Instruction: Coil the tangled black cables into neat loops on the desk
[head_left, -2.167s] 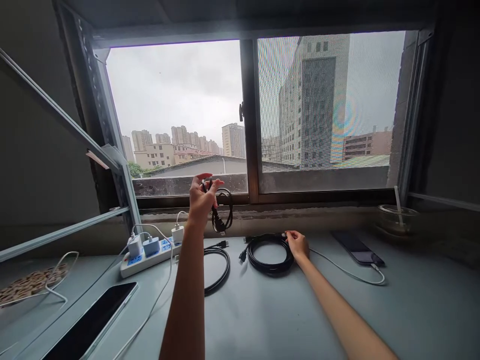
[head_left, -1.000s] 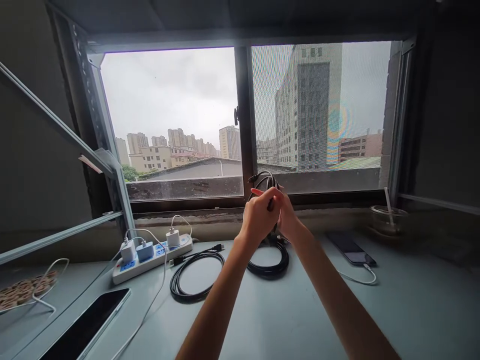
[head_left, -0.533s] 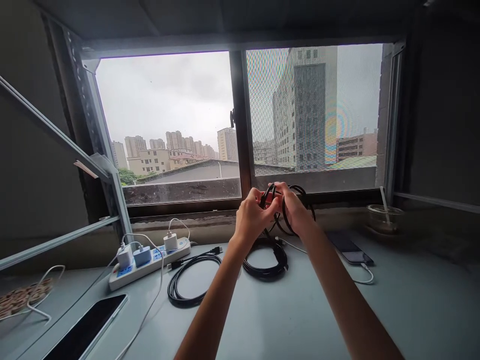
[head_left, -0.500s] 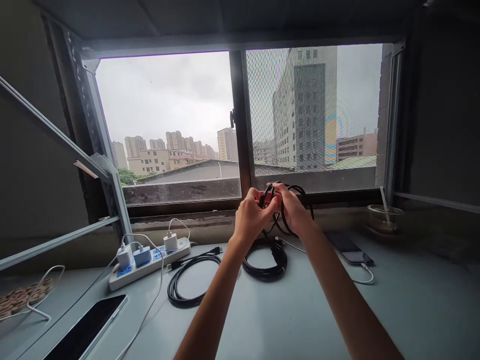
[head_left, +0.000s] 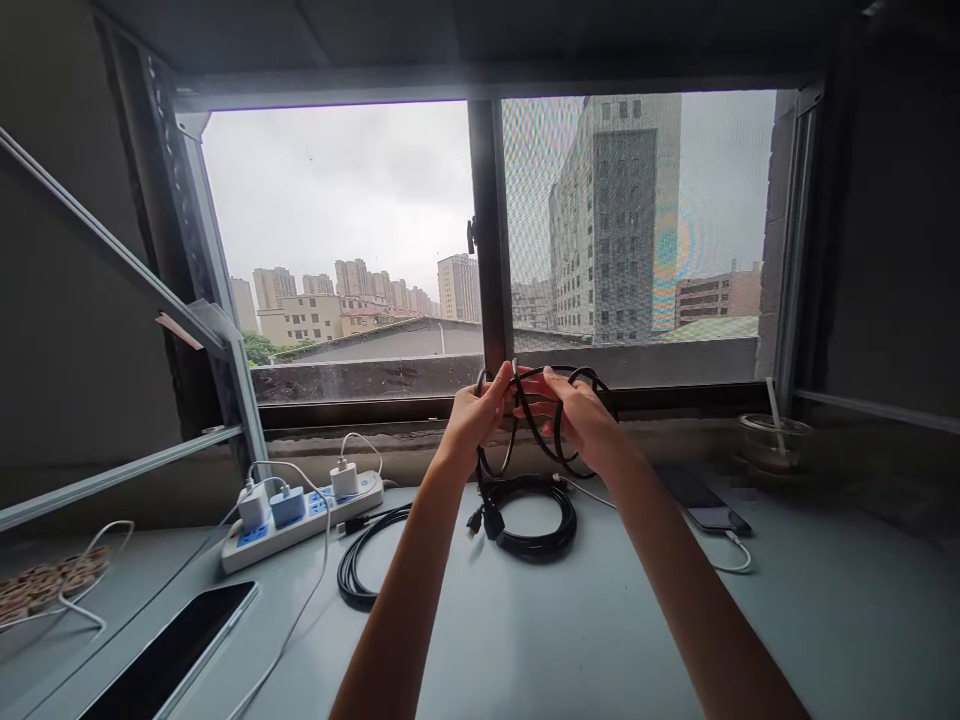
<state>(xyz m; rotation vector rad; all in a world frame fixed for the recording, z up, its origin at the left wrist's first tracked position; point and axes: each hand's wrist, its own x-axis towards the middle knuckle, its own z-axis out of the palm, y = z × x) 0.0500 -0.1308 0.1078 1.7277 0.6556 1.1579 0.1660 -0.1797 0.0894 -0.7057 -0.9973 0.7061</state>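
Observation:
Both my hands are raised in front of the window, holding a loose bundle of black cable (head_left: pixel 534 425). My left hand (head_left: pixel 472 415) pinches its loops on the left side. My right hand (head_left: pixel 577 415) grips the loops on the right, fingers curled round them. One end of the cable hangs down to a black plug (head_left: pixel 486 520) just above the desk. Directly below lies a thick black coiled cable (head_left: pixel 536 518) on the grey desk (head_left: pixel 570 640). A second, thinner black coil (head_left: pixel 360 570) lies to its left, partly hidden by my left forearm.
A white power strip (head_left: pixel 300 510) with several chargers sits at the left. A dark phone (head_left: pixel 169 655) lies front left. Another phone (head_left: pixel 705 500) on a white lead lies at the right, near a glass cup with a straw (head_left: pixel 772 440). The window frame (head_left: pixel 487 260) runs behind.
My left hand carried the small cable bundle from the left to the middle. My right hand left the coil on the desk and joined it. Now the hands have spread the loops apart.

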